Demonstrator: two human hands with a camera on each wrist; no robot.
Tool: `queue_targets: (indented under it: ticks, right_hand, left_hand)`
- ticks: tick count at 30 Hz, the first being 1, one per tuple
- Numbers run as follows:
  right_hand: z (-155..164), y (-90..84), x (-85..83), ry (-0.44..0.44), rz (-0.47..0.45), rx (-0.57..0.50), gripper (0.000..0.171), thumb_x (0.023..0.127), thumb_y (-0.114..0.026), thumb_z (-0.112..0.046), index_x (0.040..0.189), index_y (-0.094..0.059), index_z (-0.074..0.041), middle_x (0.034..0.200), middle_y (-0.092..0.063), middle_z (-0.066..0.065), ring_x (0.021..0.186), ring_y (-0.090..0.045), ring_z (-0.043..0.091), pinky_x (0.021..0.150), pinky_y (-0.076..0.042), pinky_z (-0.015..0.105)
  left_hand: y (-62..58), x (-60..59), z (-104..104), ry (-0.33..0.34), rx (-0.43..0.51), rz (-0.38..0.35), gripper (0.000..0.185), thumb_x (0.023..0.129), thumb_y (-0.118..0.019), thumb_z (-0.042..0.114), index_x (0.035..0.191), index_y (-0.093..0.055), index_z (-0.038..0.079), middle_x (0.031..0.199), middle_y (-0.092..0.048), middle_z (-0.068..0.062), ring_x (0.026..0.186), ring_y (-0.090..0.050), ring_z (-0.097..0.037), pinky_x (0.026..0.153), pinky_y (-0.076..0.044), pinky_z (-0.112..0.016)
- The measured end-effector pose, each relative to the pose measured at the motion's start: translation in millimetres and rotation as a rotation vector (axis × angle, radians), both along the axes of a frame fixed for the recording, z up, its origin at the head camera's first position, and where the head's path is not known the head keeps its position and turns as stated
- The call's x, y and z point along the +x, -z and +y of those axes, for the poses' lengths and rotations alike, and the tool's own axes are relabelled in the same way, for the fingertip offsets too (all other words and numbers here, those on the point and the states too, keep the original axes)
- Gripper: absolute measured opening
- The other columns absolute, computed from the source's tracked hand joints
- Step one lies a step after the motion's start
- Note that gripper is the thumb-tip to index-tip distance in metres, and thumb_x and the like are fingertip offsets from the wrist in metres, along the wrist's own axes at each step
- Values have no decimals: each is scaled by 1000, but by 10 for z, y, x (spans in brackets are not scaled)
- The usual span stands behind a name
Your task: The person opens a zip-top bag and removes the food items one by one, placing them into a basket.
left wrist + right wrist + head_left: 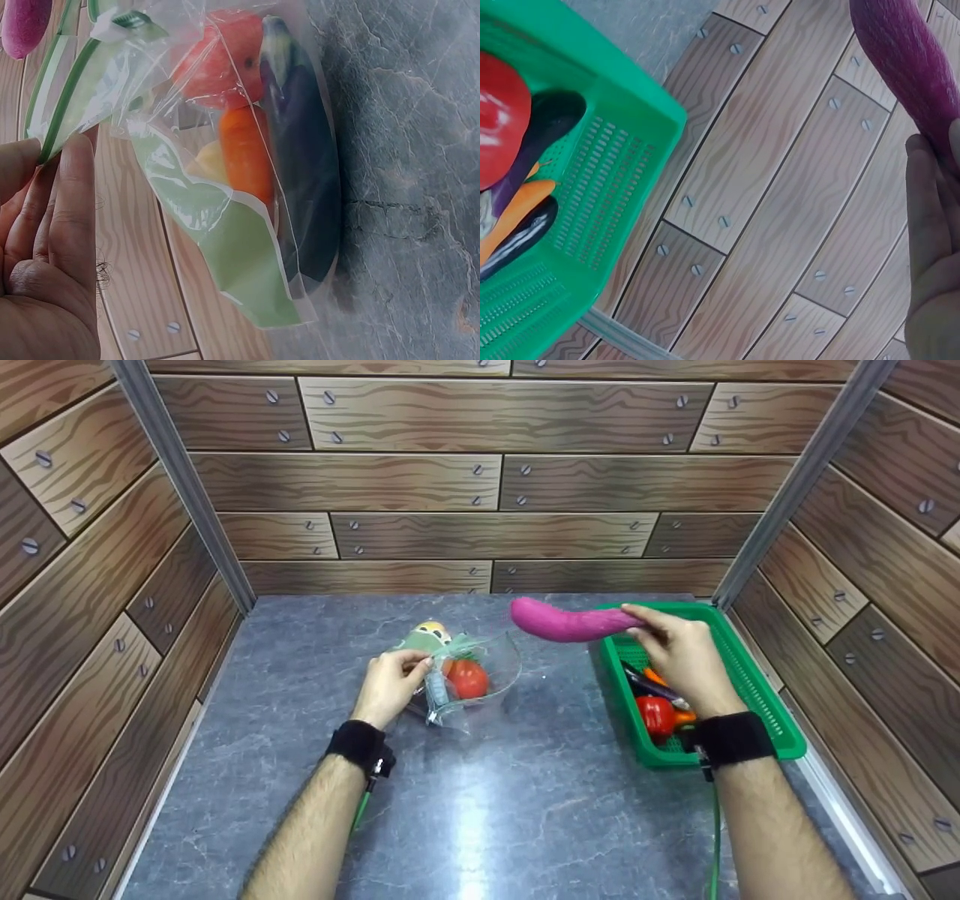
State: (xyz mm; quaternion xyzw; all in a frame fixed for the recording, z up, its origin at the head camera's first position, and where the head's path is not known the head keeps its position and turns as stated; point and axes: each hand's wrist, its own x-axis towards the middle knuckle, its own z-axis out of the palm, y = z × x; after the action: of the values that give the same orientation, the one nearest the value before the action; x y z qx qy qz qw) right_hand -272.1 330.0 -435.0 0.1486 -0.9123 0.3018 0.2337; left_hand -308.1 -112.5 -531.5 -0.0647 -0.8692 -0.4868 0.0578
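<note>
My right hand [679, 656] grips one end of a long magenta vegetable [566, 622] and holds it in the air, pointing left, between the green basket [757, 690] and the bag. The same magenta vegetable [911, 64] fills the top right of the right wrist view, beside my fingers [930, 225]. My left hand [394, 682] pinches the green zip edge of a clear plastic bag [461, 675] lying on the grey table. In the left wrist view my fingers [64, 195] hold that zip strip, and the clear plastic bag [225, 165] holds a tomato [229, 56], a carrot [247, 154] and a dark eggplant [307, 180].
The green basket holds a red pepper [656, 712], an orange carrot and dark eggplants [525, 146]. Wood-pattern walls close in the grey marble table [480, 810] on three sides, with metal posts in the back corners.
</note>
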Motion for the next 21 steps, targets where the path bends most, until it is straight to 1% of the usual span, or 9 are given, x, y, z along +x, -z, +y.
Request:
queue_targets:
  ticks: [3, 6, 11, 12, 16, 18, 19, 21]
  right_hand:
    - [60, -7, -2, 42, -10, -18, 39, 112, -80, -9, 150, -81, -14, 113, -87, 23, 67, -51, 13, 62, -35, 12]
    - [131, 8, -11, 91, -17, -18, 38, 113, -79, -12, 151, -80, -14, 119, -88, 26, 67, -53, 13, 61, -36, 12]
    - [267, 59, -36, 169, -17, -2, 38, 115, -77, -15, 153, -79, -12, 120, -87, 28, 70, -57, 19, 61, -35, 11]
    - [293, 68, -43, 180, -14, 0, 38, 115, -77, -15, 153, -79, -11, 120, -88, 28, 70, -58, 19, 61, -35, 11]
    - [406, 106, -75, 217, 2, 6, 36, 115, -77, -14, 151, -80, -10, 117, -88, 27, 72, -61, 21, 62, -34, 11]
    - [461, 115, -79, 235, -2, 7, 37, 115, -77, -15, 152, -79, -10, 117, -89, 27, 74, -64, 22, 62, -34, 10]
    - [489, 121, -81, 243, -5, 7, 37, 116, -77, -15, 152, -79, -10, 117, -89, 27, 77, -67, 24, 63, -34, 9]
    - [545, 135, -83, 262, -14, 6, 37, 116, -76, -15, 153, -78, -10, 120, -88, 28, 83, -75, 29, 65, -35, 7]
  left_hand:
    - [6, 2, -2, -8, -16, -8, 29, 114, -79, 20, 136, -85, 3, 126, -90, -19, 116, -89, -32, 99, -74, -44]
    - [14, 3, -6, -13, -18, -18, 30, 114, -79, 21, 137, -85, 3, 127, -90, -18, 116, -89, -32, 99, -74, -44]
    - [13, 6, -2, -10, 0, -16, 30, 114, -79, 20, 136, -85, 2, 127, -89, -19, 117, -89, -33, 98, -75, -43]
    - [251, -166, -57, 5, 15, 3, 31, 114, -80, 24, 137, -85, 4, 127, -90, -18, 116, -89, -30, 96, -75, -40]
    - [286, -191, -83, 26, 27, 18, 32, 114, -79, 26, 136, -86, 4, 127, -90, -19, 117, -89, -32, 96, -75, -42]
    - [296, -194, -89, 30, 24, 29, 32, 114, -79, 27, 136, -86, 3, 127, -89, -20, 117, -89, -33, 97, -75, -42]
    - [59, -21, -33, 14, 9, 12, 30, 114, -78, 22, 135, -85, 2, 127, -89, -21, 118, -89, -35, 99, -75, -44]
    - [40, -5, -14, -1, -3, 10, 30, 115, -78, 21, 136, -85, 1, 128, -89, -21, 119, -89, -34, 100, -74, -44]
